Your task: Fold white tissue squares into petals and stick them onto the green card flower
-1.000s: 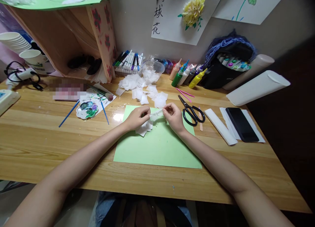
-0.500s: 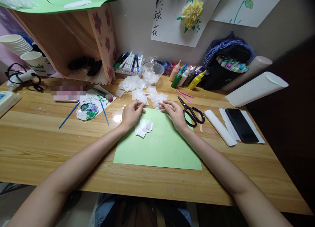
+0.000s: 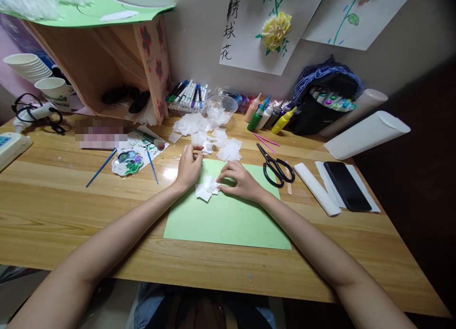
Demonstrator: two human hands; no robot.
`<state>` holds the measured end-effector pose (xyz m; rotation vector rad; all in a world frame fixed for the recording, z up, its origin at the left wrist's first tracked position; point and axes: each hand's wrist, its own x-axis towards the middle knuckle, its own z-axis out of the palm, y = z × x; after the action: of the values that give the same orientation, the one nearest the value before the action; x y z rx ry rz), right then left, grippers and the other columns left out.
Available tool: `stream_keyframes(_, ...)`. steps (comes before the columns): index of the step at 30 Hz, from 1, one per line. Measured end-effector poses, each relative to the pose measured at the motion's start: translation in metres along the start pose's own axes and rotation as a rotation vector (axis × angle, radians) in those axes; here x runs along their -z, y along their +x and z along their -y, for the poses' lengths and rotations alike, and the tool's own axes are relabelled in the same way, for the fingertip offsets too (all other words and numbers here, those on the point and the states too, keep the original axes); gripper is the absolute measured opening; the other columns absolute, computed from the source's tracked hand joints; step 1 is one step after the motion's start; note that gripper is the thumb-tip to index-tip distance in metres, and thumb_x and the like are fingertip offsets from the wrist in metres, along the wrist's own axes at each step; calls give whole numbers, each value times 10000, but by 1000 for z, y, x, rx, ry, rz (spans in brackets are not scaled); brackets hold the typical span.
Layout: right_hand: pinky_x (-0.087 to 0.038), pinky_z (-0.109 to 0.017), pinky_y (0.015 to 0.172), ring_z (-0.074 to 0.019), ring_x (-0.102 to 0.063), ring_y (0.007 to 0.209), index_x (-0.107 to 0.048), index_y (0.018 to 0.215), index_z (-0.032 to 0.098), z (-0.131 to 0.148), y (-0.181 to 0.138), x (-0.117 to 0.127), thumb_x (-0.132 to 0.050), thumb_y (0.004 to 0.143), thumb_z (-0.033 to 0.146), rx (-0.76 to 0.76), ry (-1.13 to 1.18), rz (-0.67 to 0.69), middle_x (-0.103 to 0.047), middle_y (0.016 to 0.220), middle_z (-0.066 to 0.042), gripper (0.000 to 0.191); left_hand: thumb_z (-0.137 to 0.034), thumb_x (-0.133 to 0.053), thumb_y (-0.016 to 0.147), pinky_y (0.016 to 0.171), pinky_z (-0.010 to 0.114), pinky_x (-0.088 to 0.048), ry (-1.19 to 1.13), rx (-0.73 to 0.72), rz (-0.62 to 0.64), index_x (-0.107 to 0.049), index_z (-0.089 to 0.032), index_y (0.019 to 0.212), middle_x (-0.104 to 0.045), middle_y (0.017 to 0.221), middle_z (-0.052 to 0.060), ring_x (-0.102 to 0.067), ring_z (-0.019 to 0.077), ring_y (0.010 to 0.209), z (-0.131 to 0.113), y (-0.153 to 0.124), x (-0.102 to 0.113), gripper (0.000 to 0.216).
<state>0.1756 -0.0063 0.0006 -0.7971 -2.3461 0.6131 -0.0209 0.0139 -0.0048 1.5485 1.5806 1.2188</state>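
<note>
A light green sheet of paper [image 3: 228, 224] lies flat on the wooden table. On its left part sits a small stack of overlapping white paper squares [image 3: 204, 191]. My right hand [image 3: 238, 179] is over the sheet, thumb and fingers closed on a white paper square at the stack's right edge. My left hand [image 3: 189, 166] rests by the sheet's upper left edge, its curled fingertips on a white paper square [image 3: 207, 148] at the near side of a loose pile. More loose white paper squares [image 3: 190, 123] lie spread behind the hands.
Black-handled scissors [image 3: 274, 166] lie right of the sheet, near a paper roll [image 3: 317, 188] and a phone [image 3: 347, 185]. Paint bottles [image 3: 270, 117], markers [image 3: 190, 95] and a clear bowl [image 3: 221, 109] stand behind. Left are a paint palette [image 3: 127, 162] and brushes [image 3: 152, 165].
My right hand has moved from the loose squares down and left to the small stack. My left hand has shifted slightly left and stays by the pile. The view has tilted a little.
</note>
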Motion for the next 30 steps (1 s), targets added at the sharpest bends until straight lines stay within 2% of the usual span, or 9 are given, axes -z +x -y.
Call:
stream_keyframes(5,-441,-350,745,-201,-506,816,-657,787,200,1,0,-4,-593,823,194,31,-36,-57,-602,776,-56,73,-141,-448,817,744,283,-445,-42,5,43,-529,-184,914,-595,1016,45,-578,137,801,-2,0,0,133)
stream_keyframes(9,-435,-360,736,-204,-519,801,-650,779,220,1,0,-3,-601,804,203,-36,8,-96,-602,790,-53,57,-155,-473,808,700,265,-430,-17,-67,103,-521,-181,898,-583,957,28,-541,121,733,-6,-2,2,105)
stream_keyframes(12,-433,-352,729,-192,-539,789,-645,764,217,0,0,0,-620,802,246,-147,146,-177,-597,798,-47,55,-152,-500,795,697,262,-425,30,-198,165,-530,-178,883,-556,934,21,-502,110,686,-10,-5,4,97)
stream_keyframes(15,-432,-314,683,-171,-545,764,-636,741,202,-2,1,1,-635,803,325,-291,372,-247,-590,785,-39,138,-185,-520,815,733,266,-430,38,-357,320,-573,-182,910,-555,943,34,-511,128,754,-14,-8,6,109)
stream_keyframes(18,-417,-282,646,-142,-528,713,-628,744,188,-2,2,-1,-652,782,405,-387,584,-256,-571,779,-22,221,-254,-529,849,757,267,-433,16,-438,452,-584,-188,961,-573,968,48,-527,147,829,-18,-11,8,141)
stream_keyframes(24,-396,-252,622,-114,-488,670,-618,762,176,1,3,-4,-643,783,441,-434,677,-201,-528,759,-2,267,-350,-506,882,719,257,-412,-21,-438,477,-544,-176,808,-572,827,28,-521,143,783,-18,-10,7,192)
stream_keyframes(30,-432,-259,641,-124,-517,696,-640,859,188,-1,1,-5,-587,823,459,-437,657,-217,-558,826,-23,279,-395,-480,881,637,249,-383,-8,-298,478,-521,-176,784,-562,759,15,-488,131,690,-16,-9,6,243)
